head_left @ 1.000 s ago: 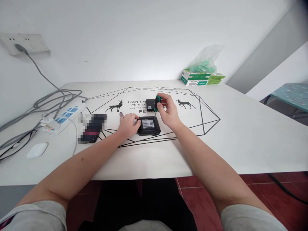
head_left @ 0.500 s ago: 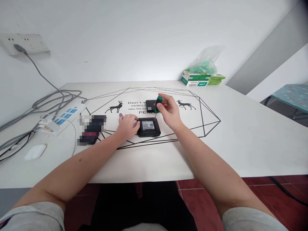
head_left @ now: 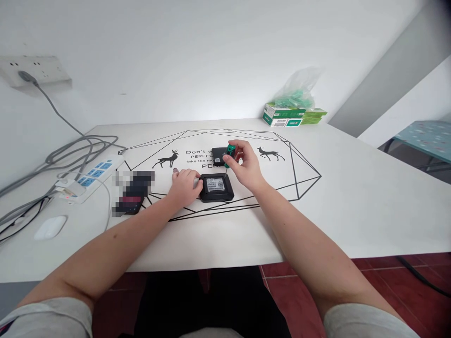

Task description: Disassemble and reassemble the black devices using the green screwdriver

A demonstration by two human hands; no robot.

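Two hands busy: left hand point(head_left: 183, 184) flat against black device point(head_left: 215, 187); right hand point(head_left: 245, 165) pinching green screwdriver point(head_left: 229, 155).

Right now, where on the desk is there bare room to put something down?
Bare: the wide right side of the table, between the green boxes and the near edge, and the front strip below the black device. Crowded: the left, with power strip, cables, mouse, and the centre around both hands.

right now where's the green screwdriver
In the right hand, held upright at the table's middle, its tip over the near black box that the left hand steadies.
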